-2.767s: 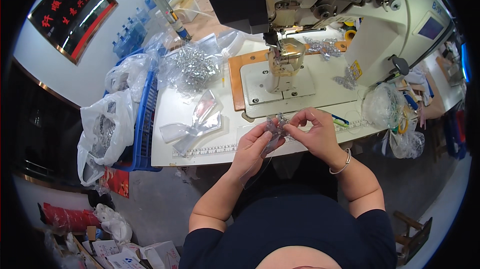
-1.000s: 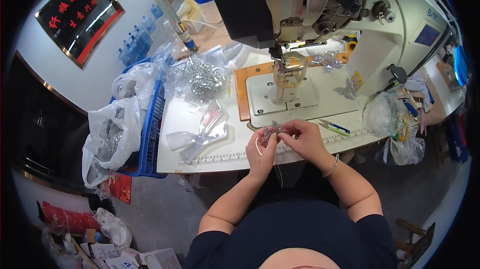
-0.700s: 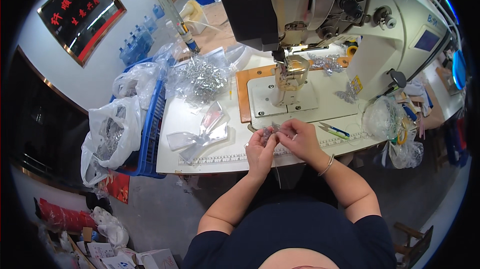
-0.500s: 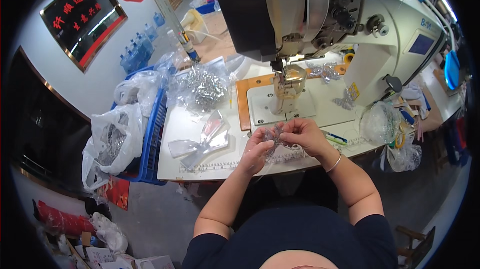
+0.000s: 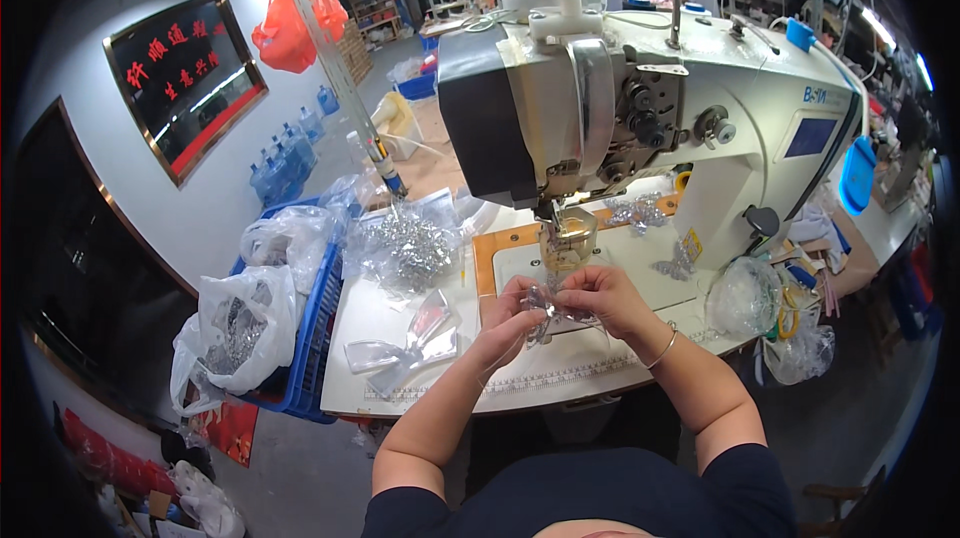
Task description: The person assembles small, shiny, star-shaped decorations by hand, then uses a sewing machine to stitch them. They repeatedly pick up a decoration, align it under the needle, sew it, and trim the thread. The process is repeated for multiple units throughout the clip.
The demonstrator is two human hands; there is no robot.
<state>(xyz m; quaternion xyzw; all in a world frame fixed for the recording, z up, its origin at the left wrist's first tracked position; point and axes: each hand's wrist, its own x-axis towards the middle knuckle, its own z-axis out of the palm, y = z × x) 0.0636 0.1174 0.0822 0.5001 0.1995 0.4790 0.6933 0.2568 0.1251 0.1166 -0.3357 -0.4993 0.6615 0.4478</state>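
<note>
Both my hands are together in front of the sewing machine [image 5: 600, 98], near its needle and metal plate. Between them is a small shiny silver bow-like piece [image 5: 540, 310], partly covered by my fingers. My left hand [image 5: 505, 326] pinches its left side with the thumb and fingers. The fingertips of my right hand [image 5: 604, 300] are closed on its right side. Similar small silver pieces [image 5: 637, 212] lie behind the needle on the machine bed. A larger silvery bow [image 5: 408, 343] lies flat on the table, left of my left hand.
A clear bag of silver pieces [image 5: 410, 248] sits on the table's left. Beside the table, a blue basket [image 5: 318, 338] holds white plastic bags [image 5: 245, 328]. A printed ruler strip [image 5: 520, 381] runs along the front edge. Yellow-handled scissors [image 5: 788, 318] and clear plastic bundles [image 5: 745, 296] are at right.
My view has tilted up, so the machine and table appear lower in it. Both hands have moved forward, closer to the needle, still holding the silver piece.
</note>
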